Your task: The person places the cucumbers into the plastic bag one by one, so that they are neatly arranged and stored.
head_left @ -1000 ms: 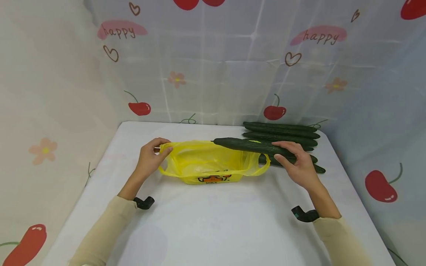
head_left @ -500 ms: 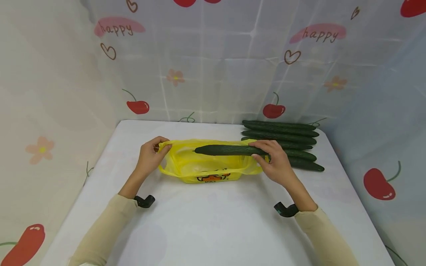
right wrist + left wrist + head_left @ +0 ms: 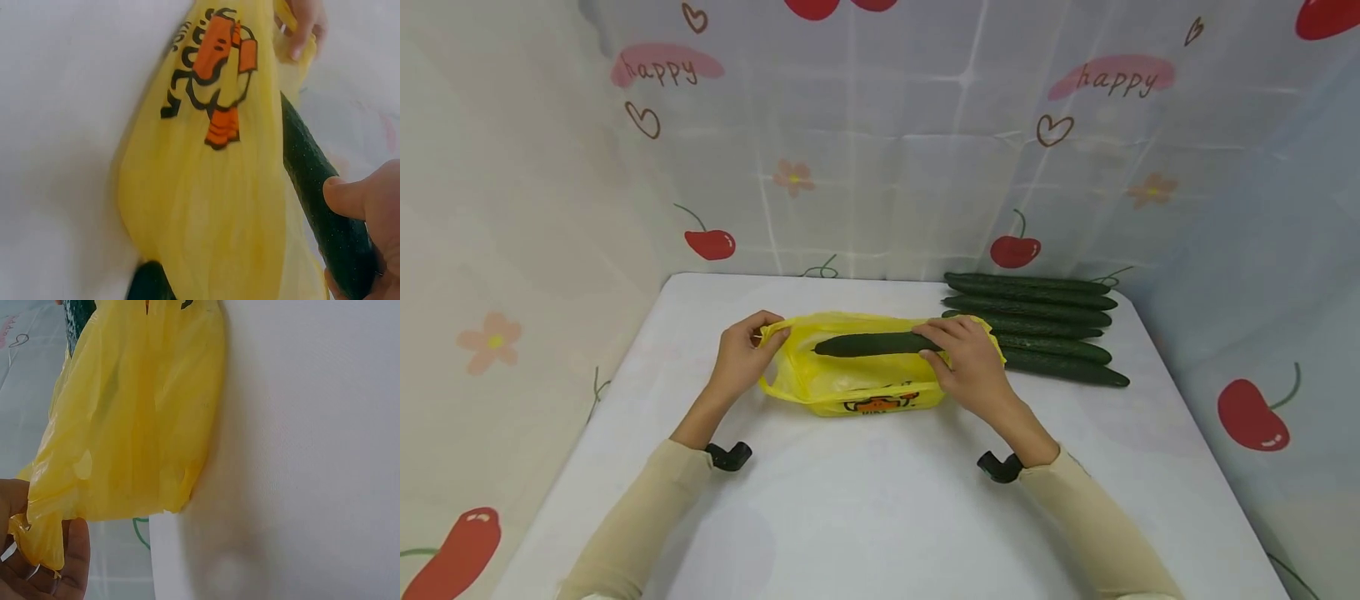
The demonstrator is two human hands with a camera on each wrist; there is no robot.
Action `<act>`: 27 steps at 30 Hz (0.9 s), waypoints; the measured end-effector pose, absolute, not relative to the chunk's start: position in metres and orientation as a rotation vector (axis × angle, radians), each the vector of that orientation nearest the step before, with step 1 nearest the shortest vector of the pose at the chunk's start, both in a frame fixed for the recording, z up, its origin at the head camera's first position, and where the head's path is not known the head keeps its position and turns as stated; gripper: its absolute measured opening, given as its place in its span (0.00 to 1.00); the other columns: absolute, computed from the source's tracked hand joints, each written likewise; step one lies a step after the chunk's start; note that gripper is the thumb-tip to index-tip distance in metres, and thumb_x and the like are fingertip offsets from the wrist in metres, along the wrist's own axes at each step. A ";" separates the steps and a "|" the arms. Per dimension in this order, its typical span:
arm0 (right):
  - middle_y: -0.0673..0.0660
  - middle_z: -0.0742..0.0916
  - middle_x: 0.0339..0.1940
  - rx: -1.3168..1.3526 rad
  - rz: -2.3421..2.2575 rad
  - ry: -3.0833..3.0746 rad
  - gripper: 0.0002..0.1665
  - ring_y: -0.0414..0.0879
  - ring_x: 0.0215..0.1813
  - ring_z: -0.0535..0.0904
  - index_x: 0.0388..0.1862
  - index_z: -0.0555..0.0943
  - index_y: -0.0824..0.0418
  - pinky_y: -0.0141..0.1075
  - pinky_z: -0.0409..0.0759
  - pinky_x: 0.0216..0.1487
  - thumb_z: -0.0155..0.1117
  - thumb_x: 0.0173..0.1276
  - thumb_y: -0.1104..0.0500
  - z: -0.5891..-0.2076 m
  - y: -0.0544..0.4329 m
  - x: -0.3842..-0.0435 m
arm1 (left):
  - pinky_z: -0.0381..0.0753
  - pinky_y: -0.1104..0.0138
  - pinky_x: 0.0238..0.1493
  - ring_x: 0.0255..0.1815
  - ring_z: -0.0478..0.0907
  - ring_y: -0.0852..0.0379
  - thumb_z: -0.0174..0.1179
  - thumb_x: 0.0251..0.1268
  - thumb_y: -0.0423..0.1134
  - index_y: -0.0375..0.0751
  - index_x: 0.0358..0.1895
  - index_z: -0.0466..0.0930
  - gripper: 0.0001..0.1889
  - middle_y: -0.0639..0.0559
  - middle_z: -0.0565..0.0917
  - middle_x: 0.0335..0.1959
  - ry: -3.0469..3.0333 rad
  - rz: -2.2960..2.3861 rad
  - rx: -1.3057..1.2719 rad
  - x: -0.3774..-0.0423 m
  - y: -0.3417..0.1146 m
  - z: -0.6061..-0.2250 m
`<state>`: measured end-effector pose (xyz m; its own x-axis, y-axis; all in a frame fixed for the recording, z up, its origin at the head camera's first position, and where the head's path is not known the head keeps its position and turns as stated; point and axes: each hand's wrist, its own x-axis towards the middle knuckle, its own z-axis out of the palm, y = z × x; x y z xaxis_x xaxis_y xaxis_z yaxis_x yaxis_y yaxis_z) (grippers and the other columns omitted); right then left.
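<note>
A yellow plastic bag with an orange cartoon print stands on the table, its mouth spread wide. At its left end my left hand pinches the handle between thumb and fingers; the left wrist view shows the bunched plastic in that grip. My right hand holds a dark green cucumber by its right end, over the bag's opening. The cucumber lies nearly level, its pointed tip toward the left hand. In the right wrist view the thumb presses along the cucumber, and the bag's side hides its far end.
Several more cucumbers lie side by side at the back right of the white table, close to the bag's right end. Behind the table hangs a printed curtain with cherries, hearts and flowers.
My right hand has carried the cucumber leftward and slightly lower, from beside the other cucumbers to above the bag's opening. My left hand keeps its hold on the handle.
</note>
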<state>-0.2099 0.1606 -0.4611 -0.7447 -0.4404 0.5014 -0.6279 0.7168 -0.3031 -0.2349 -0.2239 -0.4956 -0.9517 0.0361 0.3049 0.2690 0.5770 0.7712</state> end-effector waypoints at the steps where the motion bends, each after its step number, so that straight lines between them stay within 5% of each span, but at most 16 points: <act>1: 0.58 0.90 0.62 0.832 0.635 -2.521 0.23 0.57 0.62 0.82 0.66 0.86 0.56 0.55 0.80 0.68 0.74 0.74 0.58 -0.462 0.157 -0.211 | 0.74 0.75 0.46 0.43 0.76 0.52 0.67 0.78 0.47 0.45 0.51 0.88 0.11 0.48 0.89 0.46 -2.553 -1.314 -0.253 -0.235 -0.224 -0.495; 14: 0.58 0.89 0.66 0.838 0.772 -2.651 0.23 0.57 0.67 0.82 0.68 0.85 0.56 0.56 0.79 0.72 0.72 0.76 0.56 -0.478 0.130 -0.223 | 0.75 0.69 0.51 0.47 0.77 0.52 0.66 0.79 0.45 0.44 0.51 0.88 0.10 0.46 0.90 0.50 -2.526 -1.350 -0.246 -0.232 -0.226 -0.499; 27: 0.55 0.85 0.72 0.773 1.082 -2.989 0.28 0.57 0.77 0.78 0.71 0.82 0.52 0.59 0.76 0.77 0.64 0.81 0.40 -0.488 0.153 -0.253 | 0.77 0.68 0.53 0.49 0.80 0.51 0.65 0.79 0.44 0.45 0.52 0.87 0.09 0.47 0.89 0.52 -2.565 -1.329 -0.226 -0.229 -0.224 -0.496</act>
